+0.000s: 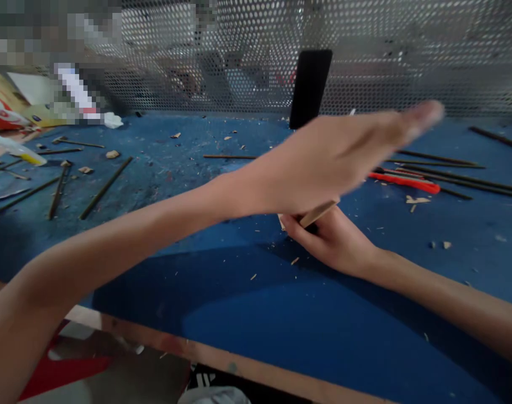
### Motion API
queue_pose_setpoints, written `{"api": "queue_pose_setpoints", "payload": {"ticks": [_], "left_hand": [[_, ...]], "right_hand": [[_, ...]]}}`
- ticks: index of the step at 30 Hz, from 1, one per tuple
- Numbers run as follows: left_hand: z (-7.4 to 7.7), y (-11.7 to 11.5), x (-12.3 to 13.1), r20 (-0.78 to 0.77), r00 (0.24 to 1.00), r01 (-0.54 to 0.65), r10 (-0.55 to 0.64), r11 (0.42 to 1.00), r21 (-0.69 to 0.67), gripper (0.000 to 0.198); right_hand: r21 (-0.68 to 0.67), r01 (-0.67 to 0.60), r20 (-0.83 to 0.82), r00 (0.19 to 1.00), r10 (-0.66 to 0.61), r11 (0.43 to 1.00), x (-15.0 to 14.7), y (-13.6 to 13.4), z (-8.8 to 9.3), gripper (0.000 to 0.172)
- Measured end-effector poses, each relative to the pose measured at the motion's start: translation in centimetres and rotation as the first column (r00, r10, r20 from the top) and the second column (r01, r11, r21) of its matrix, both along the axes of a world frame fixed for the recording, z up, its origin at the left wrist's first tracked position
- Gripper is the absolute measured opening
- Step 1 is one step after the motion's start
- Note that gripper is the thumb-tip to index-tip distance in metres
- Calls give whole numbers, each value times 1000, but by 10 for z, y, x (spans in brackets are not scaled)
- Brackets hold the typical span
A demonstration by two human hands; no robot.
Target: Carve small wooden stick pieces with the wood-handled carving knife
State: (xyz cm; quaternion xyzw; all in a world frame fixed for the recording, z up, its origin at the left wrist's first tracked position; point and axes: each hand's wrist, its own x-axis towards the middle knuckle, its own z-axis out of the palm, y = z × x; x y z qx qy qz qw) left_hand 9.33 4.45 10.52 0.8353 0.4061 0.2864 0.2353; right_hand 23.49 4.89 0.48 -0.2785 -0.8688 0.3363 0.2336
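Observation:
My left hand point(336, 157) reaches across from the left, its fingers stretched out to the right and slightly blurred. Nothing shows in its grasp. Beneath it, partly hidden, my right hand point(340, 241) is closed around a pale, flat wooden strip point(319, 213) close to the blue tabletop. Beyond my left hand lies a red-handled tool point(407, 180), one end covered by the hand. Thin dark sticks point(492, 182) lie behind and beside that tool. Small pale shavings point(295, 261) are scattered near my right hand.
A black phone-like slab point(310, 87) leans against the perforated metal screen point(247, 62) at the back. More dark sticks point(106, 188) and crumbs lie on the left. A yellow-tipped clear tube point(28, 154) sits at far left. The table's wooden front edge point(222, 362) runs below.

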Motion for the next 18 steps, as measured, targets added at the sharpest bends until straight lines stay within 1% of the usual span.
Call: {"api": "queue_pose_setpoints", "payload": {"ticks": [1, 2, 4, 5, 6, 7, 8, 9, 10, 12, 14, 16, 18], "left_hand": [[-6, 2, -10, 114, 993, 6, -7, 1000, 10, 47], [-14, 3, -21, 168, 986, -21, 18, 1000, 19, 47], [-37, 4, -43, 136, 988, -79, 77, 997, 5, 42], [-50, 3, -54, 105, 991, -82, 81, 997, 8, 35], [-63, 1, -64, -1, 998, -58, 58, 998, 39, 29], [-74, 0, -73, -90, 996, -21, 28, 997, 75, 29], [-84, -2, -80, -132, 991, 49, -35, 993, 106, 32], [-92, -4, -85, -158, 981, 129, -112, 986, 107, 36], [-97, -5, -89, -175, 968, 201, -178, 972, 120, 36], [-102, -7, -93, -198, 953, 254, -228, 960, 118, 33], [-100, -8, -94, -189, 955, 255, -228, 957, 135, 28], [-96, -11, -94, -174, 958, 254, -226, 954, 159, 25], [-94, -16, -94, -179, 958, 254, -222, 950, 182, 24]], "right_hand": [[17, 8, 2, 1000, -8, 1000, 2, -3, 3, 30], [34, 19, 6, 1000, -19, 999, 2, -4, 5, 29], [72, 37, -1, 999, -37, 997, 0, -7, 8, 30], [87, 42, -16, 999, -41, 995, -1, -7, 10, 31], [97, 46, -39, 998, -43, 994, -2, -8, 11, 31], [106, 51, -72, 996, -43, 993, -3, -9, 12, 30], [120, 62, -107, 993, -49, 991, -3, -11, 12, 29], [137, 82, -130, 989, -64, 987, -2, -12, 11, 28], [157, 104, -140, 987, -82, 982, -1, -13, 10, 28], [186, 148, -162, 980, -119, 971, 2, -15, 9, 28], [179, 218, -235, 956, -174, 959, 4, -16, 10, 28], [155, 304, -358, 904, -233, 940, 6, -17, 18, 27], [135, 361, -422, 863, -276, 923, 7, -17, 31, 29]]}}
